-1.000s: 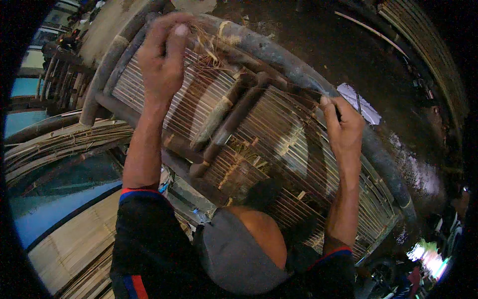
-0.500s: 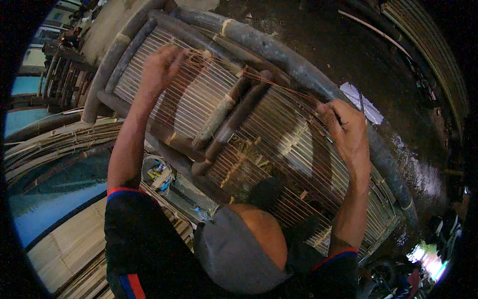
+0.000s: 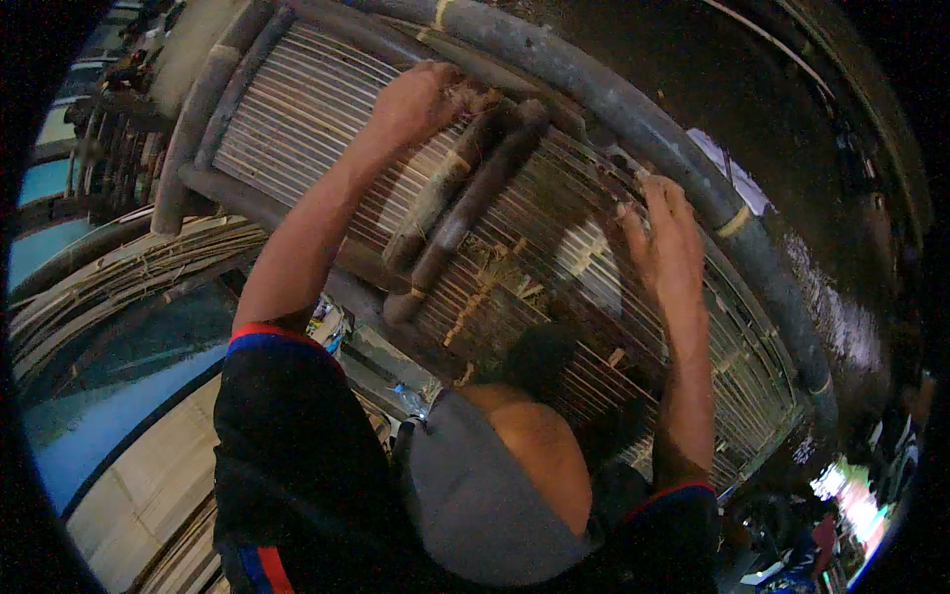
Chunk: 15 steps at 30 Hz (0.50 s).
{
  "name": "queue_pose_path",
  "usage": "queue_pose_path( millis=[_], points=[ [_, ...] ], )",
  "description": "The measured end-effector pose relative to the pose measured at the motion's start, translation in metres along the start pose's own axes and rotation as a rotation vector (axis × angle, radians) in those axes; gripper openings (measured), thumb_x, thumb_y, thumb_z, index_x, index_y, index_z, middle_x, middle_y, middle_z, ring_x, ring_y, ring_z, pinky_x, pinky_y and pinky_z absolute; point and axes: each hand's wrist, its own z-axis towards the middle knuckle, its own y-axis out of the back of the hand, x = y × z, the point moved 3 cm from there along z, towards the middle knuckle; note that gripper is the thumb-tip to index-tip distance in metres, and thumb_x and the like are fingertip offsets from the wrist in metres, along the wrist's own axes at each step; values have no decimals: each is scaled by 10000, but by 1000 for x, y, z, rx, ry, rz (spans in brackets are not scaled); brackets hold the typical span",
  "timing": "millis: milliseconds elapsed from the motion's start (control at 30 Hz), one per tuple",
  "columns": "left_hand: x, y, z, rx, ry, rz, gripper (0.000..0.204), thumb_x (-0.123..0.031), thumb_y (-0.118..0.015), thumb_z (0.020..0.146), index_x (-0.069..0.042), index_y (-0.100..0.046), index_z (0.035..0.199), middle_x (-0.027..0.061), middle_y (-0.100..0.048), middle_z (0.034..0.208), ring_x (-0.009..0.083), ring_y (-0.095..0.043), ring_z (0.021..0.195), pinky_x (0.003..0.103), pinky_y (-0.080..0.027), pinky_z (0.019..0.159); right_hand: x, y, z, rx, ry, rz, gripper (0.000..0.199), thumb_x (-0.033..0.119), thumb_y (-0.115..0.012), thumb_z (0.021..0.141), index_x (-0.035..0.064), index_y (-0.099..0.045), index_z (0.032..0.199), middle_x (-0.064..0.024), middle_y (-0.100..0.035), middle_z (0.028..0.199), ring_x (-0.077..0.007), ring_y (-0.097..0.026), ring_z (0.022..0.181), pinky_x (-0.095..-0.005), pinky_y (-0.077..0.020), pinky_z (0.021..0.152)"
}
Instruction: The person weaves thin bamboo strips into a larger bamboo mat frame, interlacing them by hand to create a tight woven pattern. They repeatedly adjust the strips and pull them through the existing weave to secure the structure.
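- Two bare hands are up against a large bamboo frame (image 3: 554, 247), a panel of thin slats bound side by side inside a rim of thick round poles.
- The frame fills the upper middle of the view, tilted, with its far corner toward the upper left and its long side running down to the lower right.
- The left hand (image 3: 421, 99) sits near the top of the slats, its fingers curled shut around the upper end of two dark cross bars (image 3: 465, 198) and a tuft of loose fibre there.
- The cross bars lie side by side, slanting down and left across the slats, tied with pale binding strips.
- The right hand (image 3: 668, 243) lies flat on the slats just inside the thick outer pole (image 3: 693, 168), fingers spread and stretched upward, gripping nothing that I can make out.
- The outer pole curves from the top centre down to the right edge, wrapped with pale bands at intervals.
- Both forearms come out of dark short sleeves (image 3: 287, 396) edged in red and blue.
- More stacked bamboo pieces (image 3: 119, 287) lie to the left, beside a blue surface.
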Motion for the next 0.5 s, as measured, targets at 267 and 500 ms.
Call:
queue_pose_path(
  millis=[267, 500],
  points=[
    [-3, -81, -7, 405, -111, -98, 563, -282, -674, 869, -132, -489, 1379, 205, -431, 1445, 386, -474, 1283, 428, -422, 1068, 9, -79, -67, 298, -159, 181, 379, 254, -640, 913, 33, -577, 1214, -222, -614, 1163, -405, -602, 1063, -461, -509, 879],
    [-28, -12, -32, 126, -170, -318, 475, -71, -609, 776, -159, -650, 1241, 222, -393, 1472, 396, -460, 1300, 418, -412, 1082, 66, -216, -125, 524, 29, 106, 436, 308, -664, 883, 31, -569, 1205, -218, -540, 1262, -402, -522, 1196, -500, -503, 910]
  ],
)
